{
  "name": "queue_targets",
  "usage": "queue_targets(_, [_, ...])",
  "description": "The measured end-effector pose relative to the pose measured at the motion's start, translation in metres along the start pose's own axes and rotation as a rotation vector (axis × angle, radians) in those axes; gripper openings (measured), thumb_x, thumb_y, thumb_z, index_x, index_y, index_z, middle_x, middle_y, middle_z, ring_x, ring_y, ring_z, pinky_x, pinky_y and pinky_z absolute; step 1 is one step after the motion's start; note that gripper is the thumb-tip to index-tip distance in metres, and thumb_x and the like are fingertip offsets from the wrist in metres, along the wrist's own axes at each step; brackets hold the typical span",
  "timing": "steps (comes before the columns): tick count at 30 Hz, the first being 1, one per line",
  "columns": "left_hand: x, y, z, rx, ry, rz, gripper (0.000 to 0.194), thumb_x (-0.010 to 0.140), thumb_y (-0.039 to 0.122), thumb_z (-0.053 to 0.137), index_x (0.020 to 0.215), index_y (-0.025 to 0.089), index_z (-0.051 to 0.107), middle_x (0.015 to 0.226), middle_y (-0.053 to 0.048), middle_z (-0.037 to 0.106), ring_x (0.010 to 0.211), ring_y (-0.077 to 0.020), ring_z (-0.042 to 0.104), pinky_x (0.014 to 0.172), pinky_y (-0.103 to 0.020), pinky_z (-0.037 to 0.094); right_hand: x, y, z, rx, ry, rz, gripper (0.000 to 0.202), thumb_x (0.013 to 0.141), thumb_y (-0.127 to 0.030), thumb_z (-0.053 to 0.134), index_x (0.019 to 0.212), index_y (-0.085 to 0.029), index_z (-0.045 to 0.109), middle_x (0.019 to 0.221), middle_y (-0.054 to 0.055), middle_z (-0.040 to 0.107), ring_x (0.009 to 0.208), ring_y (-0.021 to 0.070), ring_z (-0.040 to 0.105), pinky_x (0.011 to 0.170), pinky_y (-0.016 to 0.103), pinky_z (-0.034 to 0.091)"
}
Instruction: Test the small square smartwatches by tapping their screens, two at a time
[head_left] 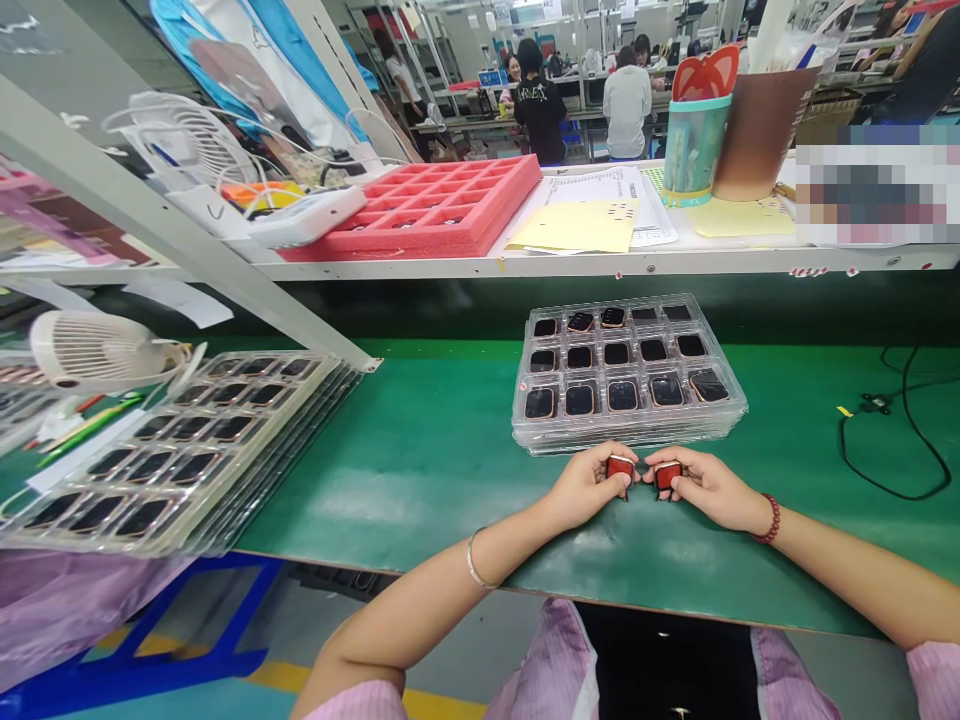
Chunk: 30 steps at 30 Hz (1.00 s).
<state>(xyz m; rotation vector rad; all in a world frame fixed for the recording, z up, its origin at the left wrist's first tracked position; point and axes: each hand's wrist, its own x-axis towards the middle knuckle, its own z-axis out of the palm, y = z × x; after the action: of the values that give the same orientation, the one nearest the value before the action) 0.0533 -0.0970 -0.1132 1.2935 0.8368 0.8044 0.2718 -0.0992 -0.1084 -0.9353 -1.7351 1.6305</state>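
Note:
My left hand (583,488) pinches a small square watch-like piece with a red face (620,467) between thumb and fingers. A matching red-faced piece (667,476) sits in the closed fingers of my right hand (709,488). The two pieces are side by side just above the green tabletop, a short gap apart, with dark bits showing at their lower edges. Directly beyond my hands lies a stack of clear plastic trays (630,432). Its top tray carries rows of square black-faced pieces (622,395), one per pocket; a few sit tilted at the back.
More stacked trays (247,500) of black-faced pieces stand at left, beside a white fan (97,350). A black cable (892,490) lies at right. The shelf (570,264) above holds a pink foam tray (450,215), papers (577,225) and a teal cup (696,150). People work farther back.

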Motion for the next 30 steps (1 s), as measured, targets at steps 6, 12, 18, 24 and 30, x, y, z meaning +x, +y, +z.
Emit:
queue_targets(6, [-0.0007, 0.0060, 0.0005, -0.020, -0.004, -0.031, 0.030, 0.077, 0.040, 0.062, 0.088, 0.012, 0.058, 0.075, -0.005, 0.063, 0.061, -0.0109, 0.057, 0.055, -0.023, 0.048, 0.0007, 0.0009, -0.0031, 0.054, 0.008, 0.023, 0.025, 0.090, -0.028, 0.046, 0.108, -0.017, 0.058, 0.096, 0.009, 0.069, 0.071, 0.0153, 0.066, 0.063, 0.029, 0.054])
queue_targets(12, [-0.0015, 0.0097, -0.0009, 0.025, 0.005, -0.072, 0.035, 0.082, 0.045, 0.054, 0.089, 0.012, 0.060, 0.076, -0.006, 0.066, 0.054, -0.0096, 0.059, 0.045, -0.018, 0.037, -0.0004, -0.0001, -0.0019, 0.104, 0.027, 0.061, 0.025, 0.088, -0.036, 0.052, 0.099, -0.015, 0.061, 0.083, 0.007, 0.069, 0.064, 0.0122, 0.062, 0.060, 0.026, 0.054])
queue_targets(18, [-0.0004, 0.0069, -0.0014, 0.048, 0.006, -0.076, 0.037, 0.084, 0.043, 0.051, 0.104, 0.013, 0.059, 0.088, -0.010, 0.069, 0.061, -0.0124, 0.063, 0.047, -0.019, 0.036, -0.0012, -0.0016, 0.0000, 0.102, 0.024, 0.089, 0.020, 0.085, -0.033, 0.056, 0.094, -0.016, 0.060, 0.078, 0.005, 0.067, 0.066, 0.0123, 0.060, 0.058, 0.024, 0.053])
queue_targets(24, [-0.0005, 0.0028, -0.0020, 0.057, -0.006, -0.062, 0.035, 0.084, 0.038, 0.052, 0.110, 0.015, 0.058, 0.093, -0.010, 0.068, 0.068, -0.0142, 0.065, 0.050, -0.019, 0.039, -0.0010, -0.0014, 0.0014, 0.045, 0.020, 0.068, 0.016, 0.084, -0.026, 0.055, 0.096, -0.016, 0.059, 0.080, 0.005, 0.065, 0.065, 0.0125, 0.057, 0.058, 0.025, 0.051])
queue_targets(30, [-0.0022, 0.0024, -0.0015, 0.047, -0.025, -0.064, 0.037, 0.081, 0.030, 0.057, 0.114, 0.015, 0.055, 0.098, -0.010, 0.066, 0.072, -0.0149, 0.065, 0.053, -0.020, 0.041, -0.0008, 0.0000, 0.0024, 0.025, 0.011, 0.034, 0.017, 0.083, -0.021, 0.053, 0.100, -0.017, 0.055, 0.084, 0.006, 0.065, 0.067, 0.0126, 0.057, 0.061, 0.027, 0.051])
